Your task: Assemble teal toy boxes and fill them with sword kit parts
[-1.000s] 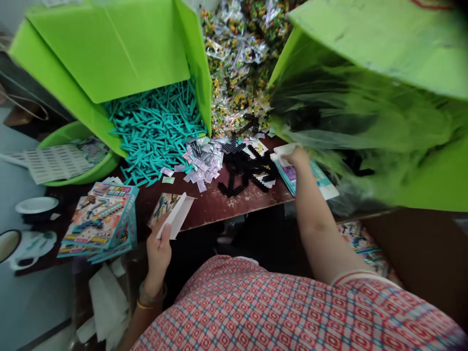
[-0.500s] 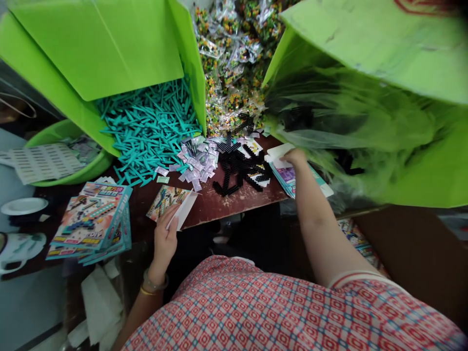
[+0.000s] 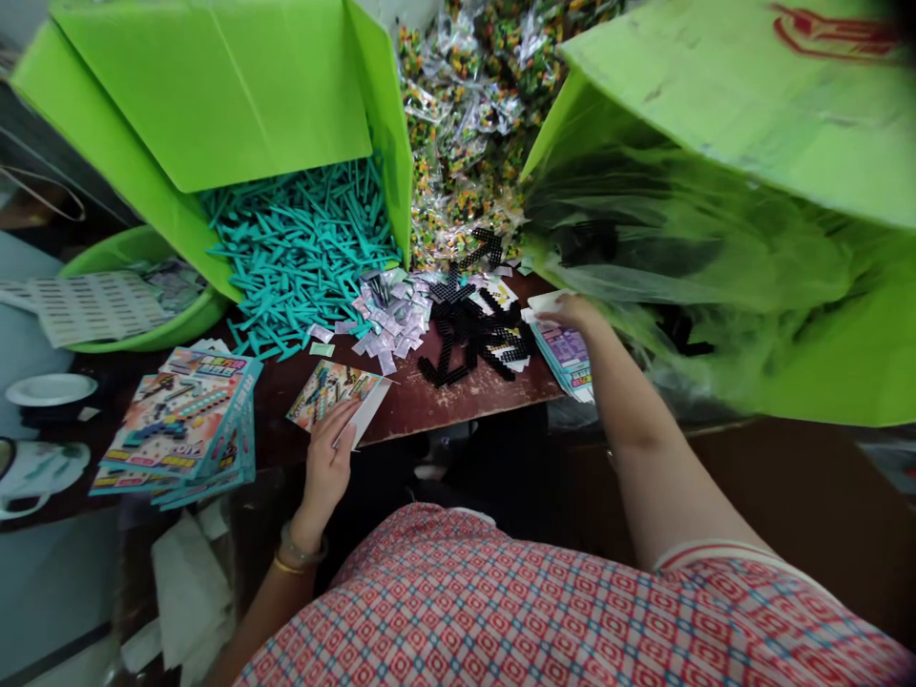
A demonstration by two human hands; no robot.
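Note:
My left hand [image 3: 330, 463] is closed on a printed cardboard box [image 3: 322, 389] at the table's front edge, fingers across its picture side and thumb by the white flap [image 3: 368, 410]. At the right end of the table, my right hand [image 3: 581, 315] has its fingers over the white end flap of a purple and blue box [image 3: 564, 351], partly covering it; it seems to lie with others like it. Between the hands lie black studded strips [image 3: 458, 334] in a loose pile, beside small silvery sachets [image 3: 392, 320].
Turquoise pointed sticks [image 3: 307, 248] spill from a green bin [image 3: 250, 86]. Bags of coloured beads [image 3: 465, 143] are heaped behind. A plastic-lined green bin [image 3: 801, 315] stands right. Printed boxes [image 3: 186, 410], a green basin [image 3: 143, 329] and a mug [image 3: 43, 472] are left.
The view has shifted slightly. My right hand has drawn a little toward me at the purple and blue boxes, whose lower end shows differently. My left hand keeps its hold on the printed box.

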